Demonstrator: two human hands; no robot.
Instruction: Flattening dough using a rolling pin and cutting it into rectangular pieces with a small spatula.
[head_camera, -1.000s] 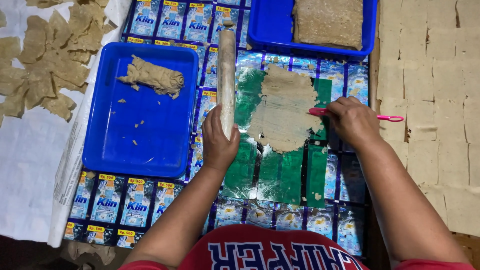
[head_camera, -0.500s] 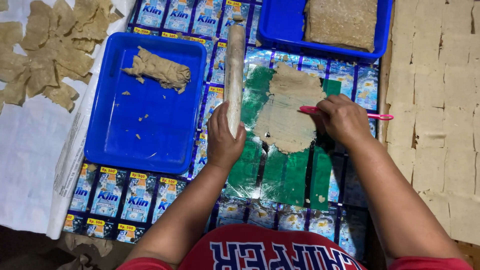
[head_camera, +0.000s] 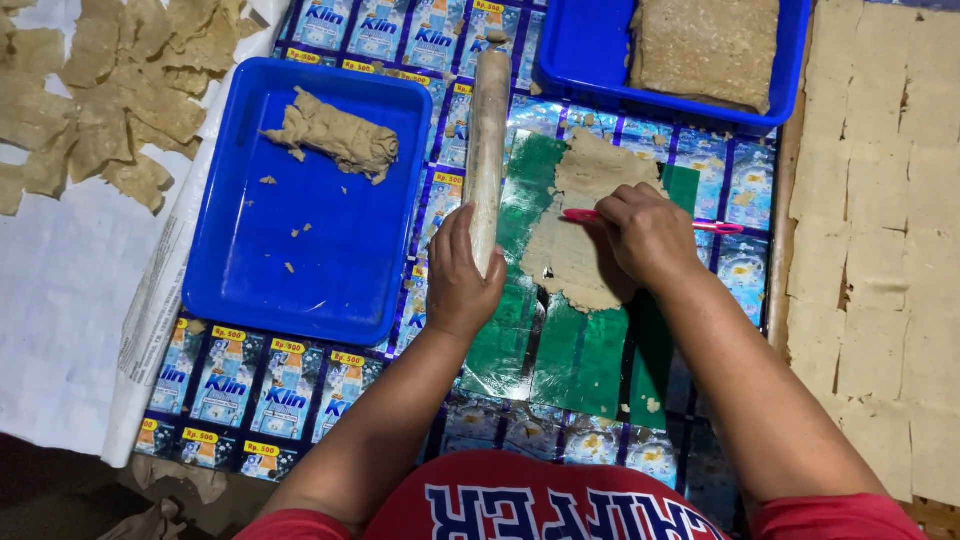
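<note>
Dough (head_camera: 580, 235), thin, tan and ragged-edged, lies on glossy green plastic at the table's middle. Right hand (head_camera: 645, 235) clamps a pink knife (head_camera: 715, 227) over it; left hand (head_camera: 462, 280) grips a floury wooden rolling pin (head_camera: 487, 140). Shiny blue sachets (head_camera: 225, 385) cover the table's near-left part.

Dim floor (head_camera: 60, 500) beneath white sheeting (head_camera: 60, 300)
</note>
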